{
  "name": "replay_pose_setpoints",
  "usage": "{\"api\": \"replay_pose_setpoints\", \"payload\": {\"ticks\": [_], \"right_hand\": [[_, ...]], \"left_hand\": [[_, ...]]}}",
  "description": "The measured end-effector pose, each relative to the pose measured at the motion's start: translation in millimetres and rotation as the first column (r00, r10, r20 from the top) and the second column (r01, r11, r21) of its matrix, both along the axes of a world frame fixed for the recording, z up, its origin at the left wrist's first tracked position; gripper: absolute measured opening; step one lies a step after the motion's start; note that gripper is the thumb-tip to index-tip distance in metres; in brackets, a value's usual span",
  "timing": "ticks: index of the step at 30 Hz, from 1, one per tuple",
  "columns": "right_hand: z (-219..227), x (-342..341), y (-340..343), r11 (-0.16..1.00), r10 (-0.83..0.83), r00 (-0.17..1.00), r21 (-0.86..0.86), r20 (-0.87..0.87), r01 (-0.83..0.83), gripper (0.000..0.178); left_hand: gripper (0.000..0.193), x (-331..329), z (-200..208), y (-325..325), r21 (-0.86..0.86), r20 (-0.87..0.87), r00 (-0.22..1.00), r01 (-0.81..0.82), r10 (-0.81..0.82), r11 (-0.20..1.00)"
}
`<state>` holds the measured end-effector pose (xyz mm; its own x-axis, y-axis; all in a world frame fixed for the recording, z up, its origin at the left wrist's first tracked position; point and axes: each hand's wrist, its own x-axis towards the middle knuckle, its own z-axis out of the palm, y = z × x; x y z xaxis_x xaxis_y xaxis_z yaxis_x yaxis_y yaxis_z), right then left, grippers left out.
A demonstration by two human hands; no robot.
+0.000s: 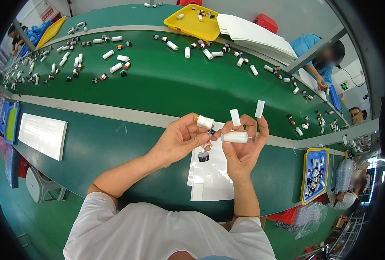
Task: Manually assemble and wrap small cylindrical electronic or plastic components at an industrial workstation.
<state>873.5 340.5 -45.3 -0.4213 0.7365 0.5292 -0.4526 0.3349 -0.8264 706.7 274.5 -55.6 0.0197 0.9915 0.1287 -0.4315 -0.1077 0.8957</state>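
My left hand (179, 138) is closed, with a short white cylinder (205, 122) in its curled fingers. Below its thumb hangs a small part with a black round cap (204, 156); how it is joined to the rest is hidden by the fingers. Between the thumb and fingers of my right hand (243, 157) lies a longer white cylinder (235, 137) with a thin stem at its right end. One white label (235, 117) and another white label (260, 109) stick up from the right fingertips. Both hands are close together above white sheets (212, 173) on the green table.
Beyond a pale rail, the green belt (157, 82) carries many scattered white cylinders and black-capped parts. A white stack (42, 135) lies at left. A blue bin (315, 175) of parts stands at right, a yellow tray (192, 21) at the back. A co-worker (320, 60) sits across.
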Motion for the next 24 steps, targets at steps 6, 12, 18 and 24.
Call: {"api": "replay_pose_setpoints", "payload": {"ticks": [6, 12, 18, 24], "right_hand": [[-5.5, 10.3, 19.8, 0.98, 0.186, 0.979, -0.054, -0.078, -0.191, 0.091], [-8.9, 11.2, 25.1, 0.984, -0.123, 0.982, 0.144, 0.146, 0.102, 0.099], [1.4, 27.9, 13.1, 0.923, -0.102, 0.995, -0.375, -0.021, 0.087, 0.071], [0.9, 26.4, 1.4, 0.81, 0.178, 0.984, -0.568, 0.003, -0.145, 0.057]], "left_hand": [[0.03, -1.9, -7.7, 6.1, -0.249, 0.555, 0.784, 0.477, -0.279, 0.843], [0.029, 10.6, -4.6, 6.0, -0.307, 0.45, 0.847, 0.445, -0.284, 0.841], [0.027, 15.5, -1.6, 6.6, -0.304, 0.272, 0.956, 0.196, -0.112, 0.932], [0.03, 30.4, 0.6, 6.7, -0.167, 0.106, 0.994, -0.01, 0.029, 0.986]]}}
